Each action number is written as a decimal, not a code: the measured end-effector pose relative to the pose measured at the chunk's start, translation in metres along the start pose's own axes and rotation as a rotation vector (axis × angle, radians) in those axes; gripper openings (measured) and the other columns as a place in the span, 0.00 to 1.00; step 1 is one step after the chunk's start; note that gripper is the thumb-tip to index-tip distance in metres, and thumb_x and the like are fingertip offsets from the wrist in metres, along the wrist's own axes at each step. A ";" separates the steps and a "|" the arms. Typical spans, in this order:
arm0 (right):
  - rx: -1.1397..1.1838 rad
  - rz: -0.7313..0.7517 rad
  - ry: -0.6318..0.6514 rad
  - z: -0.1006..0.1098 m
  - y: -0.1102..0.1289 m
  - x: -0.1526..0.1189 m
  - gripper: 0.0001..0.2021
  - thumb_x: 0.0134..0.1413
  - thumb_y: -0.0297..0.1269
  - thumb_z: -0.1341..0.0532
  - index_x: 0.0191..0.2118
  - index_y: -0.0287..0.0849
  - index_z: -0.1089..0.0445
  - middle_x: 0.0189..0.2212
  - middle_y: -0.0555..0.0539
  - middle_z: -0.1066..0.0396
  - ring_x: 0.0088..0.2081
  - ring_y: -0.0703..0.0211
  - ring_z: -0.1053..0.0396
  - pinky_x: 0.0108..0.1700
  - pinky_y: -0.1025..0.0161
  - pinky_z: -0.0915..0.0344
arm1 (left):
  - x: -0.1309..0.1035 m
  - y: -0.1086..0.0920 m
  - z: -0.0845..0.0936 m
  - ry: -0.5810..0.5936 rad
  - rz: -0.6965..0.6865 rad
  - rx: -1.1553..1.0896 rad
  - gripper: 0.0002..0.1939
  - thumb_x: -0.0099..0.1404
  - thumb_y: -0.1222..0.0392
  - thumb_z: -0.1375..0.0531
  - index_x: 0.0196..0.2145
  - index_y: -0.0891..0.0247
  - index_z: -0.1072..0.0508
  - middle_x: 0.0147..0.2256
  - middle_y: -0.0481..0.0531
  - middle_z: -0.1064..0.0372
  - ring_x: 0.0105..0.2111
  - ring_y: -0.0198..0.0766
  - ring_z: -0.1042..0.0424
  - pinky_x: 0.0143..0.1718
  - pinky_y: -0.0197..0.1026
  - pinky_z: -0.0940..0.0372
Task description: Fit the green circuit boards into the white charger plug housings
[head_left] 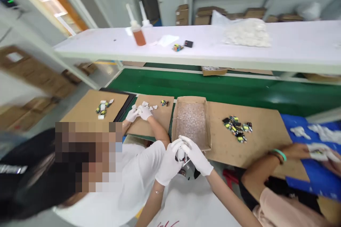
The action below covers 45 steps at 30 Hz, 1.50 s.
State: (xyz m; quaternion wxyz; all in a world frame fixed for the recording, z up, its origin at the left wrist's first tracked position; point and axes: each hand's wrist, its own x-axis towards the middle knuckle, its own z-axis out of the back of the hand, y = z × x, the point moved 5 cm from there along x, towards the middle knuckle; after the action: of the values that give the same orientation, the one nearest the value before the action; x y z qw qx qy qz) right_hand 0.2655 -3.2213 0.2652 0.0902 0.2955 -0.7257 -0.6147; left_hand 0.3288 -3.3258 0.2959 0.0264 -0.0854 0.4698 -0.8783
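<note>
My left hand [168,163], in a white glove, is closed with its fingertips around a small white plastic part [181,154]. From the other side my right hand [196,156], gloved as well, grips the same part, and the fingertips of both hands meet above it. Something dark shows beside the white part, and thin white edges stick out below it; its exact kind is hidden by the fingers. Just beyond my hands stands a shallow cardboard tray [209,127] holding many small clear pieces [190,120].
Small circuit boards [236,127] lie on the cardboard sheet [263,120] to the right. A co-worker's gloved hands [138,113] work at left; another person's hand [318,151] is at far right. A white shelf [202,51] spans above, bearing bottles [138,35] and a bag [247,32].
</note>
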 end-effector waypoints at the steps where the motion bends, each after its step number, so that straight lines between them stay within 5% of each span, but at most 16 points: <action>1: 0.031 0.026 -0.064 -0.004 0.003 -0.010 0.25 0.57 0.48 0.38 0.58 0.44 0.32 0.59 0.40 0.33 0.60 0.49 0.36 0.67 0.48 0.47 | 0.000 -0.001 0.004 0.040 -0.039 0.006 0.34 0.52 0.77 0.42 0.56 0.58 0.34 0.57 0.57 0.35 0.59 0.48 0.37 0.62 0.57 0.39; 4: 0.144 0.104 -0.214 -0.017 0.012 -0.043 0.26 0.56 0.48 0.36 0.58 0.46 0.32 0.62 0.43 0.36 0.63 0.50 0.39 0.69 0.50 0.52 | -0.003 -0.007 0.013 0.158 -0.152 0.007 0.33 0.53 0.77 0.41 0.56 0.59 0.35 0.56 0.58 0.35 0.59 0.49 0.36 0.61 0.57 0.38; 9: 0.342 0.200 -0.402 -0.023 0.022 -0.097 0.27 0.60 0.55 0.42 0.59 0.47 0.33 0.60 0.42 0.33 0.60 0.48 0.35 0.63 0.47 0.40 | -0.011 -0.039 0.009 0.331 -0.318 -0.048 0.34 0.55 0.71 0.36 0.58 0.57 0.37 0.56 0.58 0.36 0.57 0.51 0.35 0.60 0.57 0.36; 11: 0.384 0.256 -0.522 -0.019 0.028 -0.121 0.27 0.62 0.57 0.46 0.59 0.47 0.33 0.59 0.41 0.33 0.60 0.48 0.35 0.63 0.47 0.41 | -0.016 -0.058 -0.002 0.396 -0.410 -0.081 0.32 0.56 0.70 0.37 0.57 0.56 0.37 0.56 0.57 0.36 0.57 0.51 0.34 0.59 0.56 0.35; 17: 0.334 0.422 -0.827 0.008 0.049 -0.214 0.29 0.53 0.55 0.35 0.56 0.46 0.33 0.56 0.41 0.30 0.58 0.47 0.34 0.63 0.47 0.41 | -0.048 -0.118 -0.058 0.462 -0.779 -0.115 0.24 0.65 0.69 0.45 0.58 0.57 0.39 0.53 0.59 0.33 0.54 0.47 0.31 0.53 0.51 0.30; 22: 0.274 0.525 -1.119 0.051 0.041 -0.358 0.31 0.53 0.59 0.37 0.56 0.44 0.33 0.53 0.40 0.28 0.55 0.46 0.31 0.60 0.46 0.38 | -0.124 -0.196 -0.154 0.676 -1.042 -0.261 0.27 0.63 0.68 0.42 0.59 0.58 0.40 0.54 0.60 0.33 0.55 0.47 0.31 0.53 0.51 0.29; 28: 0.173 0.530 -1.620 0.088 -0.016 -0.600 0.30 0.56 0.54 0.37 0.60 0.44 0.37 0.56 0.39 0.32 0.58 0.45 0.34 0.63 0.44 0.42 | -0.314 -0.320 -0.298 1.110 -1.309 -0.500 0.31 0.58 0.72 0.44 0.58 0.56 0.39 0.55 0.58 0.34 0.57 0.48 0.33 0.56 0.53 0.32; 31: 0.137 0.512 -1.803 0.108 -0.038 -0.709 0.28 0.57 0.53 0.37 0.59 0.45 0.35 0.58 0.40 0.34 0.59 0.45 0.37 0.65 0.45 0.46 | -0.400 -0.372 -0.358 1.235 -1.353 -0.540 0.32 0.57 0.72 0.44 0.59 0.56 0.39 0.55 0.58 0.34 0.56 0.48 0.33 0.56 0.54 0.32; 35: 0.176 0.537 -1.758 0.155 -0.046 -0.819 0.32 0.57 0.62 0.43 0.60 0.46 0.34 0.57 0.42 0.32 0.58 0.45 0.34 0.61 0.47 0.38 | -0.473 -0.439 -0.427 1.341 -1.301 -0.499 0.32 0.57 0.70 0.40 0.59 0.58 0.39 0.56 0.59 0.36 0.57 0.50 0.34 0.58 0.56 0.34; 39: 0.218 0.535 -1.710 0.230 -0.053 -0.893 0.33 0.56 0.59 0.39 0.62 0.45 0.38 0.55 0.42 0.30 0.55 0.48 0.31 0.59 0.50 0.36 | -0.514 -0.500 -0.501 1.395 -1.285 -0.471 0.31 0.56 0.71 0.40 0.57 0.56 0.38 0.54 0.57 0.34 0.54 0.48 0.32 0.56 0.53 0.32; 45: 0.167 0.539 -1.685 0.367 -0.074 -1.009 0.33 0.58 0.57 0.40 0.63 0.45 0.41 0.60 0.39 0.36 0.60 0.45 0.36 0.63 0.48 0.41 | -0.579 -0.598 -0.654 1.530 -1.370 -0.418 0.34 0.54 0.73 0.38 0.57 0.54 0.37 0.53 0.57 0.34 0.52 0.47 0.32 0.52 0.51 0.31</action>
State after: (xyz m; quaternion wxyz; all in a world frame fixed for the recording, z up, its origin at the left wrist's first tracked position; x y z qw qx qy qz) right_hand 0.9241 -2.3744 0.3467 -0.3539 -0.4305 -0.6383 -0.5310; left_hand 0.8043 -2.3831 0.3637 -0.7960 0.2423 0.3547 -0.4264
